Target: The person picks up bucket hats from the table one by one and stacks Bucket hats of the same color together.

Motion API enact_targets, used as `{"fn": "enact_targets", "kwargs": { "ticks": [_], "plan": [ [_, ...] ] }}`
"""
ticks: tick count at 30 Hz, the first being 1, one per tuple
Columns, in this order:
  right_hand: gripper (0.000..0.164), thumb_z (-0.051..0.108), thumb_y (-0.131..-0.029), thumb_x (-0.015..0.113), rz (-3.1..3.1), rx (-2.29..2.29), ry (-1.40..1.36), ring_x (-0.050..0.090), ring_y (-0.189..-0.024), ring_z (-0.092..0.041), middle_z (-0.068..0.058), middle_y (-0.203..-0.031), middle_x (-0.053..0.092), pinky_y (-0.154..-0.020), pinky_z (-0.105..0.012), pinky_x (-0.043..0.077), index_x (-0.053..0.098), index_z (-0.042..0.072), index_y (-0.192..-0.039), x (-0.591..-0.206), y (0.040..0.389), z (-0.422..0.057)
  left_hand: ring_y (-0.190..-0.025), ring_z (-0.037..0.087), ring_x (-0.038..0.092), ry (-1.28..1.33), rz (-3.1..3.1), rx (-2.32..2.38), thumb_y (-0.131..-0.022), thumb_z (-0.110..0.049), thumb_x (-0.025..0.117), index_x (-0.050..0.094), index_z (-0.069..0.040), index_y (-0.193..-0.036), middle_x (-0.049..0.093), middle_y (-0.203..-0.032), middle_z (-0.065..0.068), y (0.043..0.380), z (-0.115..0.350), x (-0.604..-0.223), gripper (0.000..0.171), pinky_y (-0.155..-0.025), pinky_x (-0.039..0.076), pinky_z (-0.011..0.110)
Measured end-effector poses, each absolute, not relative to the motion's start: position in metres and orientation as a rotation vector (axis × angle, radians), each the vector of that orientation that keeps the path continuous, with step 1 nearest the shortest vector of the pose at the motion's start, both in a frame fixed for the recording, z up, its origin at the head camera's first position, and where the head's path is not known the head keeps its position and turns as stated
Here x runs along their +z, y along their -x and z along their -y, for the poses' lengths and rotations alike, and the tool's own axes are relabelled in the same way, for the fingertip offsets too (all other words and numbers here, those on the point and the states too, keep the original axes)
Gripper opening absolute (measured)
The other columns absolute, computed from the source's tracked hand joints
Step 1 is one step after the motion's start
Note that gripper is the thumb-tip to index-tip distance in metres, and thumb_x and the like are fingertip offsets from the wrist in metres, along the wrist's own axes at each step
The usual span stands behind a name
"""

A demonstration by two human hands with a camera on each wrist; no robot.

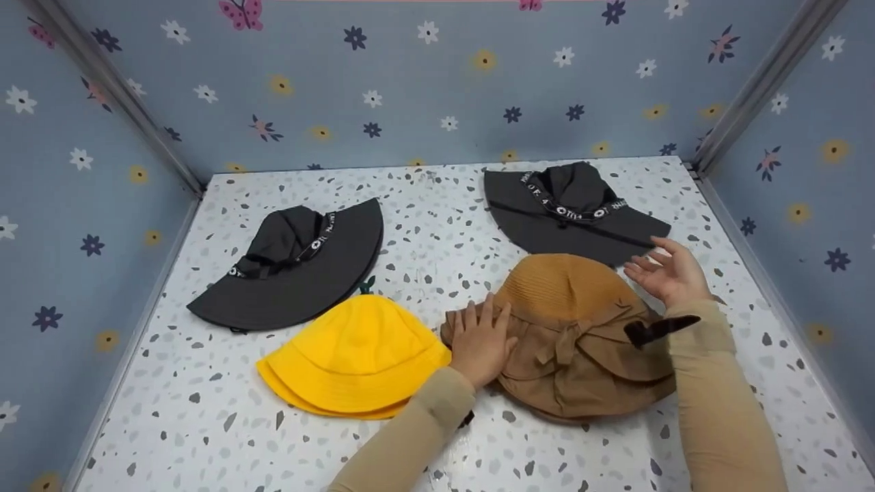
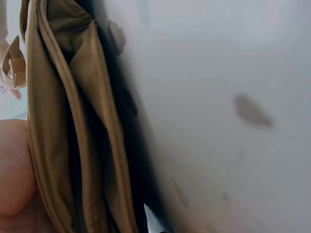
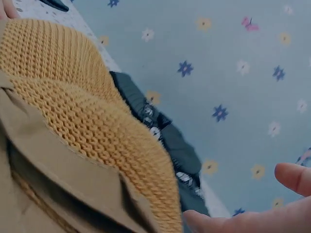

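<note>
A brown hat with a tan knitted crown and a bow at the band lies at the front right. My left hand rests on its left brim, fingers spread and straight. In the left wrist view, the hat's layered brim runs beside part of that hand. My right hand is off the hat's upper right side, palm turned up, fingers loosely bent and holding nothing. Just behind it lies a dark grey bucket hat with a lettered band. The knitted crown fills much of the right wrist view.
A yellow bucket hat lies left of the brown hat, near my left forearm. Another dark grey hat sits behind it at the left. Flower-patterned panels enclose the back and sides of the speckled white table.
</note>
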State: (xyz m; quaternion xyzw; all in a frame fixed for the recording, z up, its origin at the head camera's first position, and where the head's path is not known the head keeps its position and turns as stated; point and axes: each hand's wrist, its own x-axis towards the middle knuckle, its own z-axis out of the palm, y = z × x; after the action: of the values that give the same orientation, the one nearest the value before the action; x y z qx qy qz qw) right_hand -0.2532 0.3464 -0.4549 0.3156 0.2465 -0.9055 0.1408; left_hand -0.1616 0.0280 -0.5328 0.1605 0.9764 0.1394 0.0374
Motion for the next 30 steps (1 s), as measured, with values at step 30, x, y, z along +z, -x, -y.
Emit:
{"fn": "enact_targets", "kwargs": {
  "ticks": [30],
  "plan": [
    [0.084, 0.010, -0.098, 0.056, -0.268, -2.672, -1.154, 0.022, -0.145, 0.002, 0.019, -0.158, 0.015, -0.120, -0.022, 0.023, 0.002, 0.037, -0.156, -0.495, 0.288, -0.342, -0.143, 0.042, 0.033, -0.468, -2.960, 0.437, -0.101, -0.042, 0.052, 0.041, -0.022, -0.152, 0.028, -0.162, 0.011, 0.163, -0.027, -0.534, 0.056, -0.117, 0.027, 0.061]
  ]
}}
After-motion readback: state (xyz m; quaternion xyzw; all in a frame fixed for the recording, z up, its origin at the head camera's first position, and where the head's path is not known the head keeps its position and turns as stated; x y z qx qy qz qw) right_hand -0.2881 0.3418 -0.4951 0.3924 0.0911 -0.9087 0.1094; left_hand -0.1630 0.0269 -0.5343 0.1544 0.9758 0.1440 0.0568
